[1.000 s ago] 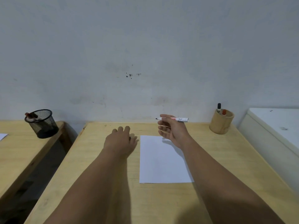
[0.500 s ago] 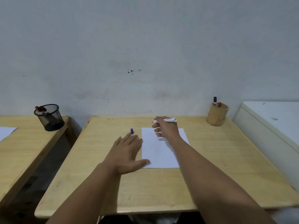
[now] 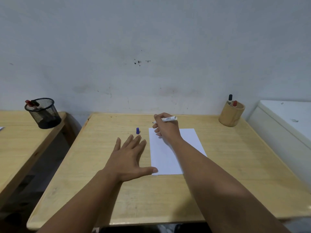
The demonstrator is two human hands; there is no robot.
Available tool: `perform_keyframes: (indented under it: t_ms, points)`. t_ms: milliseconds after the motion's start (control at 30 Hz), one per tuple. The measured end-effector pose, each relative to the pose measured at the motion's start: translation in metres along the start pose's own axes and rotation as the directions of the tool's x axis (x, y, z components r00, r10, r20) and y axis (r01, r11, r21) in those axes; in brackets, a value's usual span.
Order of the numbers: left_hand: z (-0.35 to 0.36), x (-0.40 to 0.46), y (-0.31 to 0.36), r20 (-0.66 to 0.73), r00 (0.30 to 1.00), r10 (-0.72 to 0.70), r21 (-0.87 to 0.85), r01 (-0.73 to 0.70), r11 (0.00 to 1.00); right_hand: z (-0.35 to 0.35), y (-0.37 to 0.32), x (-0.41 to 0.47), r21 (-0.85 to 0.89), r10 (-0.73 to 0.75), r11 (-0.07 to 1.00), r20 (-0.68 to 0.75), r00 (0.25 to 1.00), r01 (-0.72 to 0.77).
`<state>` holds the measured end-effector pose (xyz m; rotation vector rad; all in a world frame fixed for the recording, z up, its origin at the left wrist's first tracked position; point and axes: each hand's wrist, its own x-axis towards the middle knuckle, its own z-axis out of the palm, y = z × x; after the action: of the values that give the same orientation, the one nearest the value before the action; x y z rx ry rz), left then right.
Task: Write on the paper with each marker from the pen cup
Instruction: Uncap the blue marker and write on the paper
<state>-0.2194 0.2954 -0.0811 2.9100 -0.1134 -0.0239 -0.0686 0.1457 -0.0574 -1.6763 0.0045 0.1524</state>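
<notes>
A white sheet of paper (image 3: 170,157) lies on the wooden desk (image 3: 104,179). My right hand (image 3: 165,126) grips an uncapped white marker (image 3: 168,118) above the paper's far left corner, tip pointing left. My left hand (image 3: 129,158) lies flat and spread on the desk beside the paper, thumb touching its near left corner. A blue marker cap (image 3: 137,130) stands on the desk just beyond my left fingertips. The wooden pen cup (image 3: 231,116) at the far right corner holds a black-capped marker (image 3: 230,98) and a red-capped marker (image 3: 235,103).
A second wooden desk (image 3: 15,140) stands to the left with a black mesh cup (image 3: 43,115) holding pens. A white cabinet (image 3: 286,125) is at the right. A grey wall rises right behind the desks.
The view has tilted down and pulled back. My left hand slid toward me off the blue cap and flattened beside the paper. My right hand lowered the marker toward the paper's top.
</notes>
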Motion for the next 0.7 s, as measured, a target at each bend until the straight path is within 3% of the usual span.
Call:
perform_keyframes:
  t_ms: [100, 267, 700]
  points:
    - [0.001, 0.002, -0.001, 0.036, 0.999, -0.022, 0.026, 0.021, 0.999, 0.010, 0.007, 0.005, 0.053, -0.012, 0.999, 0.015, 1.000, 0.011]
    - [0.001, 0.003, -0.006, 0.071, 0.997, -0.018, 0.031, 0.015, 0.999, 0.009, 0.031, 0.007, -0.024, -0.038, 0.999, -0.044, 0.998, 0.037]
    - [0.003, -0.003, -0.006, 0.059, 0.992, -0.109, 0.062, 0.106, 0.992, 0.009, 0.034, 0.009, -0.032, -0.071, 0.997, -0.033, 0.997, 0.069]
